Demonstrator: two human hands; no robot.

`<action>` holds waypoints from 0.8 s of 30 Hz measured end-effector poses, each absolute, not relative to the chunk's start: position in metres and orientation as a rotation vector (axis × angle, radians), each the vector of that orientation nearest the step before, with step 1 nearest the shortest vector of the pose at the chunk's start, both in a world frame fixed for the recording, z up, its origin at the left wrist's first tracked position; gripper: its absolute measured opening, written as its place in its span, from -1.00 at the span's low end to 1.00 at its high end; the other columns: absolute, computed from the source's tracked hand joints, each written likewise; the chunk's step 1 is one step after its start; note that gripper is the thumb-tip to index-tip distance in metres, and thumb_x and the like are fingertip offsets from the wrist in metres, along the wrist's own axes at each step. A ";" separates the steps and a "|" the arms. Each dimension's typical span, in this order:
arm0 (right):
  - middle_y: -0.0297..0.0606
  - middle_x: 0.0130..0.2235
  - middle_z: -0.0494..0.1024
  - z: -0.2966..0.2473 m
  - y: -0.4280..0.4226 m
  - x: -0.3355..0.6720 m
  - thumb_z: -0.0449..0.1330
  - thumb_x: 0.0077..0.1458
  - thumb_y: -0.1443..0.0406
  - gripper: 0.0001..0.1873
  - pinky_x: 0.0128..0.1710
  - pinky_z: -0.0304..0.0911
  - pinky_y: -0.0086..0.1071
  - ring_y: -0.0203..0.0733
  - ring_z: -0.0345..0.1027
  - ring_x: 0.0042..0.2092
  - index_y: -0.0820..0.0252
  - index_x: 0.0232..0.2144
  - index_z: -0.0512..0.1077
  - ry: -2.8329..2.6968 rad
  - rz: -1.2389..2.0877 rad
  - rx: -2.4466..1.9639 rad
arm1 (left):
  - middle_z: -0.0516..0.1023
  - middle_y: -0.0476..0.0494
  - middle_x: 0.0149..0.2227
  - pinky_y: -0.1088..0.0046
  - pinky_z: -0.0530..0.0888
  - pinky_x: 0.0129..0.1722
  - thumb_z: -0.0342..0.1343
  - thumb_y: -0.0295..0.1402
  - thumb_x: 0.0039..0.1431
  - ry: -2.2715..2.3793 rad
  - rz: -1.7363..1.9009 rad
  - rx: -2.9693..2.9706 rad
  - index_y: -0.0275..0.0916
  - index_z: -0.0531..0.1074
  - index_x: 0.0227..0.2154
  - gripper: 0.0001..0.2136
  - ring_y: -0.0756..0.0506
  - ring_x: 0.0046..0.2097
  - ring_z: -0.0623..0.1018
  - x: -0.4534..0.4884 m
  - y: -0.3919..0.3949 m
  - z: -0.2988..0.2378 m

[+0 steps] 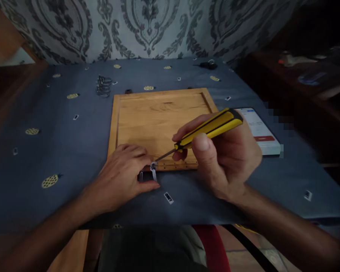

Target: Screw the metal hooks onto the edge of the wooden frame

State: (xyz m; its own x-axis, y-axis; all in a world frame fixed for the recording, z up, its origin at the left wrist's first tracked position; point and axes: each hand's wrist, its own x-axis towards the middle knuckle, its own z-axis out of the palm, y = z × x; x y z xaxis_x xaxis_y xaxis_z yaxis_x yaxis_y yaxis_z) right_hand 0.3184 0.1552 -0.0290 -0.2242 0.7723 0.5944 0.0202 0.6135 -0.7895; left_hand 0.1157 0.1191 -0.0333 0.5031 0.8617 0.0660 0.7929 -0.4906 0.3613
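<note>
My right hand [229, 158] is closed around the yellow and black handle of a screwdriver [212, 128]. Its thin shaft slants down to the left, and the tip meets a small shiny metal hook [153, 170] at the near edge of a wooden board [158, 121]. Fingers and thumb of my left hand [127, 170] pinch that hook from the left, hiding part of it. A row of small dark holes runs along the board's near edge, right of the hook. The board lies flat on the table.
Several more metal hooks [103, 86] lie behind the board to the left. A phone [262, 132] with its screen lit is right of my right hand. Dark keys [208, 65] sit at the back of the blue pineapple-print tablecloth [87, 151]. A patterned curtain [147, 30] hangs behind.
</note>
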 end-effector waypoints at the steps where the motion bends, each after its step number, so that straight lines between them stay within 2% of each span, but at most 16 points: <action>1: -0.30 -0.21 0.49 -0.030 0.155 0.318 0.15 0.41 0.14 -0.85 -0.51 0.44 -0.36 -0.34 0.47 -0.44 0.04 -0.15 0.43 -1.670 0.791 -0.662 | 0.62 -0.14 -0.19 0.16 0.48 -0.08 0.44 -0.12 0.09 1.403 0.345 2.457 -0.22 0.59 -0.27 -0.70 -0.24 -0.12 0.58 0.116 0.119 -0.033; 8: -0.32 -0.26 0.50 -0.038 0.156 0.321 0.13 0.42 0.16 -0.87 -0.45 0.42 -0.35 -0.33 0.44 -0.44 0.06 -0.16 0.39 -1.778 0.805 -0.682 | 0.60 -0.15 -0.18 0.15 0.47 -0.07 0.34 -0.07 0.20 1.406 0.366 2.424 -0.23 0.58 -0.28 -0.71 -0.24 -0.11 0.56 0.116 0.118 -0.034; 17: -0.32 -0.25 0.50 -0.042 0.158 0.319 0.15 0.41 0.22 -0.92 -0.43 0.41 -0.37 -0.33 0.45 -0.42 0.07 -0.15 0.39 -1.784 0.878 -0.673 | 0.60 -0.16 -0.16 0.12 0.46 -0.04 0.42 -0.10 0.11 1.403 0.382 2.431 -0.24 0.58 -0.22 -0.67 -0.27 -0.09 0.57 0.115 0.118 -0.035; 24: -0.26 -0.24 0.53 -0.046 0.158 0.323 0.18 0.37 0.22 -0.94 -0.34 0.43 -0.24 -0.16 0.47 -0.29 0.02 -0.15 0.35 -1.912 0.772 -0.620 | 0.61 -0.15 -0.14 0.12 0.48 -0.01 0.33 -0.11 0.21 1.398 0.353 2.391 -0.21 0.60 -0.23 -0.74 -0.25 -0.07 0.57 0.115 0.119 -0.033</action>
